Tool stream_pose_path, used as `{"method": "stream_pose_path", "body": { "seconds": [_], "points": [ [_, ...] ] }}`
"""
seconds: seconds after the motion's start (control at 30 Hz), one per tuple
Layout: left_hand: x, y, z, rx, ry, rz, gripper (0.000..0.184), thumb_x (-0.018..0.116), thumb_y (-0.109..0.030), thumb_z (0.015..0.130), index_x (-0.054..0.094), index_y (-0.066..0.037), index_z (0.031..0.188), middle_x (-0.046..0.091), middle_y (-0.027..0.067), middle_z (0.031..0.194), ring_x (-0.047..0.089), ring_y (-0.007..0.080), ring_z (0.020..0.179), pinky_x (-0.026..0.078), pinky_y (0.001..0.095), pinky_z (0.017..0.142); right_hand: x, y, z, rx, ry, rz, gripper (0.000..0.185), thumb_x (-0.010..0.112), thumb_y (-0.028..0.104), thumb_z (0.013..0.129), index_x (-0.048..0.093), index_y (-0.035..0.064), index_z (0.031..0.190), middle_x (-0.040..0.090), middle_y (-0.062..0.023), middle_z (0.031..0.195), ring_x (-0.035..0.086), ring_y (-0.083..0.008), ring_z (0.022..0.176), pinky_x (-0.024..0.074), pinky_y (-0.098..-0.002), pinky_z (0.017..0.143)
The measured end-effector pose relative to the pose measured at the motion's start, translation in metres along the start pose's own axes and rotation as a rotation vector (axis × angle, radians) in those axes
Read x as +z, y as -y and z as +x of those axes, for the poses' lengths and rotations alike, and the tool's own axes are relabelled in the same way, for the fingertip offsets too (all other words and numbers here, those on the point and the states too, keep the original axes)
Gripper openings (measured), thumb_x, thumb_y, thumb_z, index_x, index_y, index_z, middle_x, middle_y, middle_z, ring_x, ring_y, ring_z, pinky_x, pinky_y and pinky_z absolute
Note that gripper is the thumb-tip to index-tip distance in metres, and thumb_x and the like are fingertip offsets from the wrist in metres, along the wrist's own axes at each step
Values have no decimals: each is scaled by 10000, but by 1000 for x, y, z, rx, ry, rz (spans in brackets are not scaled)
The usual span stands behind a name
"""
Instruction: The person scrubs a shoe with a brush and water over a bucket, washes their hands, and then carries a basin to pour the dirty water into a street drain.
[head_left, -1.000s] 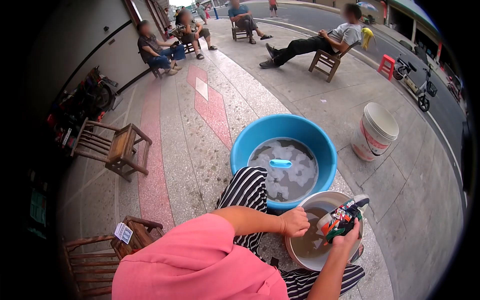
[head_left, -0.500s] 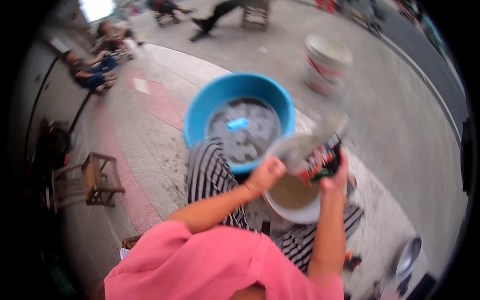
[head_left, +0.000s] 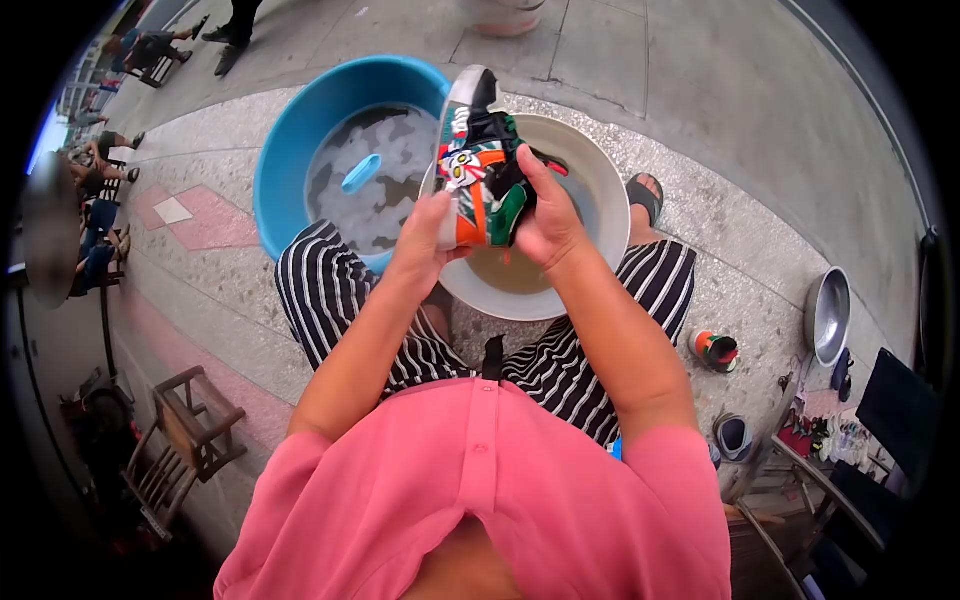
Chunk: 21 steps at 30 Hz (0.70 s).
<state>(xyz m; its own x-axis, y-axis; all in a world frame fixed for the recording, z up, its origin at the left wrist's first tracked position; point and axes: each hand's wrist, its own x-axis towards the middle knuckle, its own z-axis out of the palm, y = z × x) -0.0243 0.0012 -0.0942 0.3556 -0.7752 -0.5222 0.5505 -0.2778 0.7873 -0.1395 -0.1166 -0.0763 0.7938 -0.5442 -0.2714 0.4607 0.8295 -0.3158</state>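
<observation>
As my left hand [head_left: 424, 232] and right hand [head_left: 551, 218] clasp the shoe [head_left: 477, 178] over the white basin [head_left: 612, 205], slackening could drop it.

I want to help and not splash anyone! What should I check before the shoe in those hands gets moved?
1. Left grip on the colourful shoe: ok, thumb against its side.
2. Right grip on it: ok, thumb showing; its other fingers are mostly hidden.
3. Shoe lifted above the water: ok.
4. Clear water in the white basin: not ok, it looks brownish.
5. Spare shoe out of the tubs: ok, on the ground.
6. Shoe clean inside: cannot tell.
</observation>
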Motion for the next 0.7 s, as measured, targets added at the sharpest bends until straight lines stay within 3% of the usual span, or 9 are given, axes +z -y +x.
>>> {"method": "stream_pose_path", "body": {
  "seconds": [0.1,0.13,0.27,0.57,0.7],
  "points": [
    [33,-2,-2,171,-230,342,661,678,-379,754,393,-6,1220,560,102,1022,546,149,899,460,294,746,-15,-14,15,-129,-156,-120,294,593,266,861,537,23,1016,622,-76,908,622,-172,772,519,-317,705],
    [31,8,10,429,-225,449,700,734,-279,725,362,54,1215,546,142,1032,540,179,921,451,288,800,-15,-15,15,-155,-179,-104,300,584,284,867,540,21,1005,620,-71,901,620,-165,764,516,-313,692],
    [44,20,17,564,-322,585,700,742,-294,721,370,59,1198,541,169,1068,541,197,960,434,284,839,-16,-10,18,-261,-225,-155,336,566,338,876,546,20,984,617,-55,870,611,-137,731,509,-287,659],
    [18,23,19,520,-175,312,686,744,-206,716,348,32,1224,505,123,1105,522,165,943,438,270,834,-12,-7,18,-171,-71,-267,342,573,352,871,570,26,974,624,-50,874,610,-120,729,504,-263,644],
    [13,-9,-1,564,-201,195,638,748,-140,697,380,2,1198,500,99,1079,504,146,967,432,270,845,-12,5,15,-26,-157,-546,389,545,401,870,580,42,1015,629,-19,912,587,-113,818,456,-265,753]
  ]
}}
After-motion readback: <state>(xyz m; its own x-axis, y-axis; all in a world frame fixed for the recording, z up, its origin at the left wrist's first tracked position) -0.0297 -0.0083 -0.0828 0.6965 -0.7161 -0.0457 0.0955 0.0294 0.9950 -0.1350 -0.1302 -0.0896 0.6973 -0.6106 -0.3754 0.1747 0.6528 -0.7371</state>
